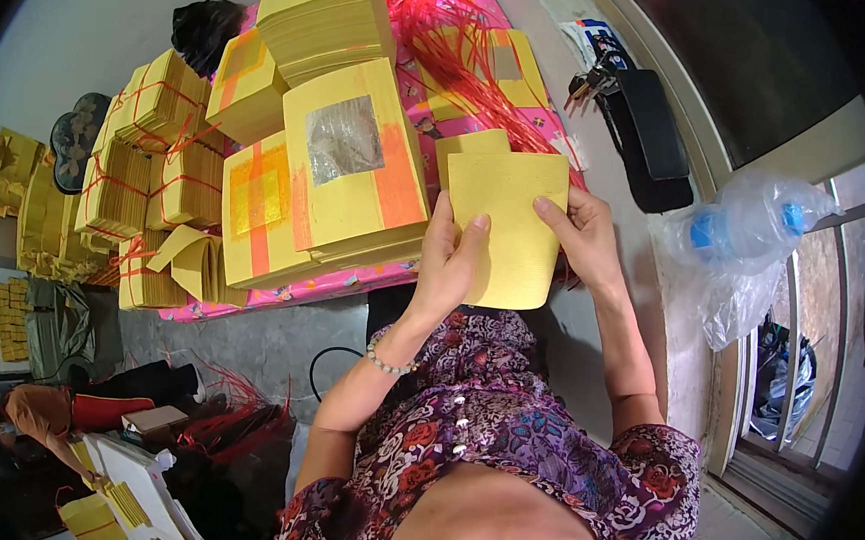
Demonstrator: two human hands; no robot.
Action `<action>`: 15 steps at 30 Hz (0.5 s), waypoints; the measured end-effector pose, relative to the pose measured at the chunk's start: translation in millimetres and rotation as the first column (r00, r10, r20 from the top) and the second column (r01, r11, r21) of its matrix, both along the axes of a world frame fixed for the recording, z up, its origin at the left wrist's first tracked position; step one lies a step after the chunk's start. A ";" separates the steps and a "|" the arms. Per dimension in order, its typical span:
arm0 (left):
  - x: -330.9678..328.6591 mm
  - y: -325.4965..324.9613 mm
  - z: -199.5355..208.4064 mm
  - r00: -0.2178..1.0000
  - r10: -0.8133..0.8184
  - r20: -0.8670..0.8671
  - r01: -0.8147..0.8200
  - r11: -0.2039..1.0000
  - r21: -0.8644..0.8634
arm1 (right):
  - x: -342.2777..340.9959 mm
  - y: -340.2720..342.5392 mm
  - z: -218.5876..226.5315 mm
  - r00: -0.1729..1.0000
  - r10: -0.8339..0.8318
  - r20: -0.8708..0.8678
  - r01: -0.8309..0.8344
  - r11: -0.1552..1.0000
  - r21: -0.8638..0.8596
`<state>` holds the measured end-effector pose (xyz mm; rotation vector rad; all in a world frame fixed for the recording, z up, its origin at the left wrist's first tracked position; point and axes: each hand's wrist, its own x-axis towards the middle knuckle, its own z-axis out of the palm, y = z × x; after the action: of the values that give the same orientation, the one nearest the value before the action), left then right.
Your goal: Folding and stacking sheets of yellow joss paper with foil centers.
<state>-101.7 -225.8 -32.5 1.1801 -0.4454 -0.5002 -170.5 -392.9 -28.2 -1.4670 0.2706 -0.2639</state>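
We hold a thin wad of yellow sheets [509, 225] up in front of us, just right of the tall stack [359, 170] with the foil square and orange stripe. Our left hand [450, 261] is closed on the wad's left edge, thumb across the front and fingers behind; our right hand [583, 235] pinches its right edge the same way, thumb on the face. Both grips are at the margins only, so we judge the bottom of the wad, which already curls, could sag or fan apart, and loose sheets might slip down onto our lap. A sheet peeks up behind the top left corner, which suggests the wad is not squared; pressing it so could crease it. The tall stack leans toward us at the near edge of the pink cloth [301, 286]; a nudge from our left wrist might tip it. Far behind, red strings [458, 41] lie loose and could snag the paper. At left sit tied bundles [155, 150].
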 end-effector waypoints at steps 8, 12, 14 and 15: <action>-6.4 2.6 -12.2 0.991 -0.027 -0.128 0.030 0.999 0.026 | -14.5 -6.3 -20.3 0.989 0.078 -0.124 -0.078 0.997 0.005; -6.6 0.1 -16.9 0.992 -0.007 -0.127 0.013 0.999 0.047 | -18.0 -2.0 -10.3 0.992 0.067 -0.111 -0.063 0.997 0.046; -6.1 -0.4 -16.2 0.993 0.001 -0.116 0.004 0.999 0.046 | -21.8 -2.4 -11.8 0.991 0.067 -0.117 -0.063 0.997 0.036; -5.3 -0.4 -15.5 0.992 -0.002 -0.129 0.008 0.999 0.047 | -24.4 -3.8 -17.1 0.985 0.092 -0.143 -0.088 0.996 0.032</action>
<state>-107.0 -226.2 -48.0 1.1844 -0.3270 -0.5908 -194.8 -396.7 -45.3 -1.4709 0.3227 -0.0805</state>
